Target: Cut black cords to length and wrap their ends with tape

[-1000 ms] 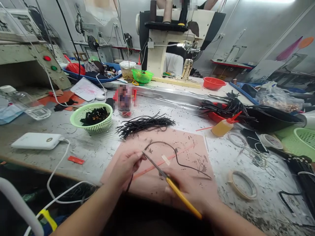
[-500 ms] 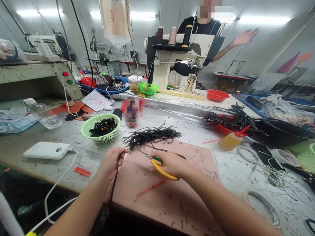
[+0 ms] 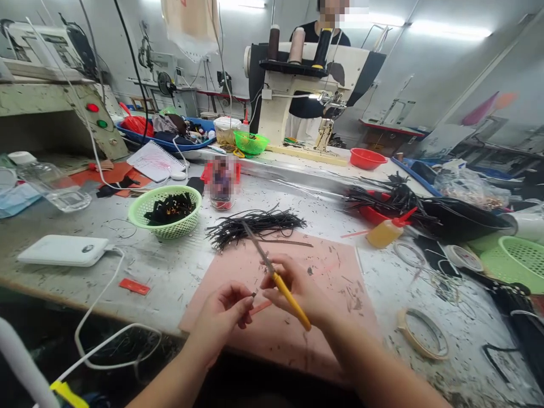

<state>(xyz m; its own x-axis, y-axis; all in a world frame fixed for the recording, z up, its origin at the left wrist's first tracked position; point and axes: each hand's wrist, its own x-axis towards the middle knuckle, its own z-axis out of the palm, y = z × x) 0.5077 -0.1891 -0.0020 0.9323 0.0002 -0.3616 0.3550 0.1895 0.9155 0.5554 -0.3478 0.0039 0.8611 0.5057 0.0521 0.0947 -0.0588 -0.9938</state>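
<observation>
My left hand (image 3: 227, 309) is closed in a pinch, low over the pink mat. The tip of a thin black cord (image 3: 254, 294) pokes out between thumb and fingertips; the rest of it is hidden. Close beside it, my right hand (image 3: 297, 283) is wrapped around scissors (image 3: 277, 279) with a yellow handle. Their blades look closed and point away, up toward a bundle of black cords (image 3: 255, 225) at the mat's far edge. The right fingertips almost meet the left ones.
Left of the bundle stands a green basket (image 3: 135, 211) of black pieces, with a white power bank (image 3: 63, 250) nearer. A glue bottle (image 3: 383, 233), tape roll (image 3: 425, 334) and more black strips (image 3: 382, 195) lie right. Behind are a sewing machine (image 3: 272, 113) and a person.
My left hand has moved right and nearer to me, and the cord no longer hangs visibly below it. The scissors have swung to point away from me. The person behind has lowered an arm.
</observation>
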